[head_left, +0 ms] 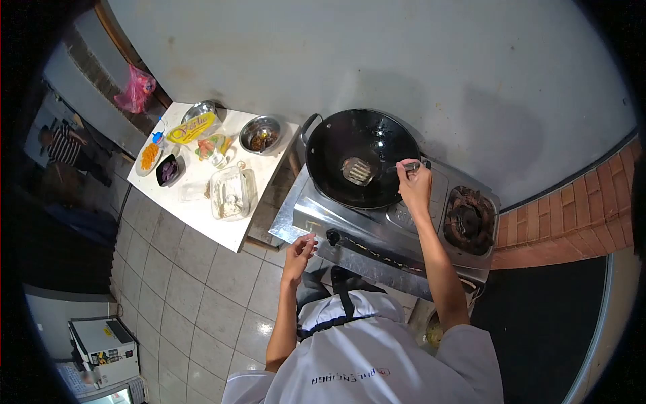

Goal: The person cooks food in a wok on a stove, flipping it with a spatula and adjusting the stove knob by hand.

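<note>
A large black wok (pixel 330 138) sits on the left side of a metal gas stove (pixel 437 192). My right hand (pixel 414 178) is closed around the handle of a slotted spatula (pixel 359 172), whose head rests inside the wok, over or against something brownish too small to make out. Near the stove's front edge, beside a black knob (pixel 333 236), my left hand (pixel 301 252) hangs with its fingers curled loosely and a gap between them, holding nothing.
Left of the stove, a white table (pixel 192 219) bears metal bowls (pixel 260 135), a yellow packet (pixel 192 128), a plate of orange pieces (pixel 149 158), a dark bowl (pixel 167 170) and a clear container (pixel 229 194). A bare burner (pixel 468 220) is at right. Another person (pixel 65 145) stands far left.
</note>
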`<move>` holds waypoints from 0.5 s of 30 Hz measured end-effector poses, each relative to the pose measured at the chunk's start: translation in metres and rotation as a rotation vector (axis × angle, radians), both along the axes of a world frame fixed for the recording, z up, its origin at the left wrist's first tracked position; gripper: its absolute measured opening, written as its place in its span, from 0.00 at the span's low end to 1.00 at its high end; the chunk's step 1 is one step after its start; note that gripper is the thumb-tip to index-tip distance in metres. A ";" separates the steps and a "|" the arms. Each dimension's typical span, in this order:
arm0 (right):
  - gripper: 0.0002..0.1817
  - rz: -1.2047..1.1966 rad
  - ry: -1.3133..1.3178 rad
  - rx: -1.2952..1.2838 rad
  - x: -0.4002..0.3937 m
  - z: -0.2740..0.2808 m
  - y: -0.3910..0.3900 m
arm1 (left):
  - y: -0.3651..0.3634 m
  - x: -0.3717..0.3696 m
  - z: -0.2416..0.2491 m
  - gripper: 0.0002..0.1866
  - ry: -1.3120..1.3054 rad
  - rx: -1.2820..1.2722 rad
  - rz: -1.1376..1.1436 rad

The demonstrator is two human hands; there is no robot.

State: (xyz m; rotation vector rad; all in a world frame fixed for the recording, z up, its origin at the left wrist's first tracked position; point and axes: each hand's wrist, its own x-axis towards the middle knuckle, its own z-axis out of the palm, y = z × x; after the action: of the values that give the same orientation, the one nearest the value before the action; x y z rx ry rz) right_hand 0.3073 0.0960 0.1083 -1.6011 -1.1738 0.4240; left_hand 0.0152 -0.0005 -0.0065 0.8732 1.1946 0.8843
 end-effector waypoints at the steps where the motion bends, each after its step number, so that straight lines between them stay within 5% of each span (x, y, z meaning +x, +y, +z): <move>1: 0.07 -0.002 0.001 0.001 0.001 -0.001 -0.001 | 0.001 0.000 0.000 0.17 -0.002 0.009 0.002; 15: 0.08 -0.026 -0.163 0.015 -0.004 0.005 -0.007 | 0.008 0.009 0.002 0.18 0.015 0.041 -0.038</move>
State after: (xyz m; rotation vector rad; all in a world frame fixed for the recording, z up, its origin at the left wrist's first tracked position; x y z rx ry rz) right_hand 0.3029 0.0893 0.1138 -1.6606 -1.2739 0.2705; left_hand 0.0247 0.0078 -0.0042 0.9345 1.1727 0.8752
